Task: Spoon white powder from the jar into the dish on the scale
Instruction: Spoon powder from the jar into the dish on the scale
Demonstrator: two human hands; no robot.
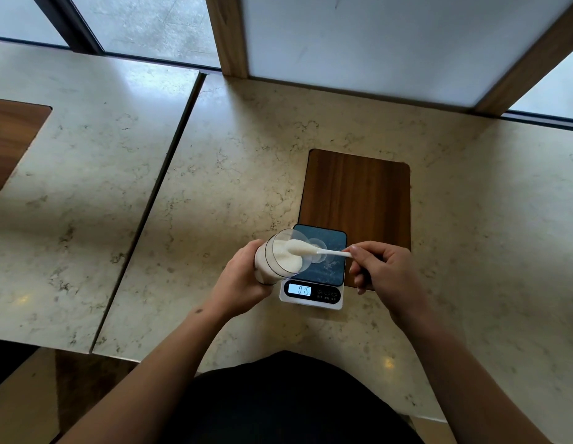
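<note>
Left hand (243, 280): wrapped around tilted jar (277, 259), frame centre.
Right hand (383, 274): pinching spoon (314, 249), heaped with powder.
Dish (320, 254): seemingly clear, on scale (314, 294).

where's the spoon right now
In the head view the white spoon is just right of centre, its handle pinched by the right hand, its heaped bowl at the mouth of the tilted jar held by the left hand, above the scale.

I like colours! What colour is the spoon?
White. The spoon, heaped with white powder, shows clearly in the head view.
</note>
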